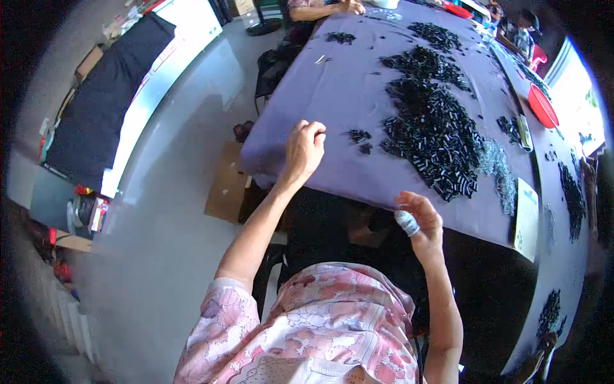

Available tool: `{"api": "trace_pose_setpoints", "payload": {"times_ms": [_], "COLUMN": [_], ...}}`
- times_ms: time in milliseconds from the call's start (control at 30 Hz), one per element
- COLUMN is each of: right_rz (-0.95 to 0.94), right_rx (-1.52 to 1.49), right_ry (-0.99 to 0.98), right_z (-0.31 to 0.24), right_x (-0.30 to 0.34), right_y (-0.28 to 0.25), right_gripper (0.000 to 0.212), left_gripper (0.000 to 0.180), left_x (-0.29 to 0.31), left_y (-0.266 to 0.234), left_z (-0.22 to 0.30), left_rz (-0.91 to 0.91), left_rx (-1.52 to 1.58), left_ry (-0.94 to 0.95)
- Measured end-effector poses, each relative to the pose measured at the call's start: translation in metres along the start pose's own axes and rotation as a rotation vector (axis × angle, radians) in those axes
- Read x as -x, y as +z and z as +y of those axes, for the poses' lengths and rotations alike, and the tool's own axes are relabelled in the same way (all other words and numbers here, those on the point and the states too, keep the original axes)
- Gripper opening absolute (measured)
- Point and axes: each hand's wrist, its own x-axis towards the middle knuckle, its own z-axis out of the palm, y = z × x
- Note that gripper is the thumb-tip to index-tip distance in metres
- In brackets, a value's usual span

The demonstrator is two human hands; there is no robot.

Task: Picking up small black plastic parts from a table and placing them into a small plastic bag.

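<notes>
My left hand [305, 151] is raised over the near left part of the purple-covered table [345, 96], its fingers curled in. Whatever they hold, if anything, is too small or hidden to make out. At the table's near edge is my right hand [425, 229], fingers bent toward a thumb bound in a grey-blue wrap [407, 223]. I cannot make out what lies in its grip. Beyond the right hand spreads a large heap of short black tube-like pieces [435, 128]. Between the left hand and that heap sits a small cluster of the same pieces [361, 137].
Clear or silvery small pieces [497, 169] border the heap's right side, near a pale flat board [526, 217]. A red basin [543, 107] stands farther right. Another person's hand [350, 6] rests at the far end. A cardboard sheet [224, 182] lies beside the table on the floor.
</notes>
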Motion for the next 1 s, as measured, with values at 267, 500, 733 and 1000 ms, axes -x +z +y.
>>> {"api": "trace_pose_setpoints", "payload": {"times_ms": [267, 500, 733, 1000], "right_rz": [0.041, 0.284, 0.613, 0.386], "right_rx": [0.122, 0.537, 1.052, 1.338], "right_ry": [0.064, -0.131, -0.008, -0.051], "right_z": [-0.004, -0.018, 0.000, 0.033], "right_x": [-0.001, -0.004, 0.002, -0.014], "right_y": [-0.014, -0.084, -0.214, -0.278], "right_gripper": [0.016, 0.019, 0.011, 0.018], "left_gripper": [0.022, 0.022, 0.019, 0.019], "left_x": [0.012, 0.007, 0.042, 0.130], "left_y": [0.017, 0.006, -0.051, -0.115], "left_z": [-0.016, -0.013, 0.001, -0.043], "left_rz": [-0.157, -0.291, -0.090, -0.505], "left_rx": [-0.167, -0.369, 0.003, -0.260], "left_ry": [0.107, 0.090, -0.007, -0.229]}}
